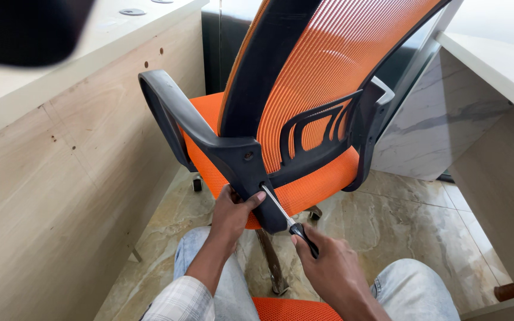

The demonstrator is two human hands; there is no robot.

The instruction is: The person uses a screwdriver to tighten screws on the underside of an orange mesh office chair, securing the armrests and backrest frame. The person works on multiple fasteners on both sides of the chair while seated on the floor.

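A screwdriver [290,223] with a black handle and bright metal shaft is angled up and to the left, its tip set into a hole in the black plastic bracket [251,172] at the lower back of an orange mesh office chair [322,71]. The right hand [331,267] holds the handle, its fingers wrapped tightly around it. The left hand [231,215] grips the lower edge of the same bracket just beside the hole, thumb pressed against the plastic near the shaft. The chair's black armrest [165,113] loops out to the left, close to a pale wooden worktop side panel [60,178]. Below, the chair's chrome base [272,264] stands on a marbled tile floor [400,220], between the person's knees in light jeans [414,291].
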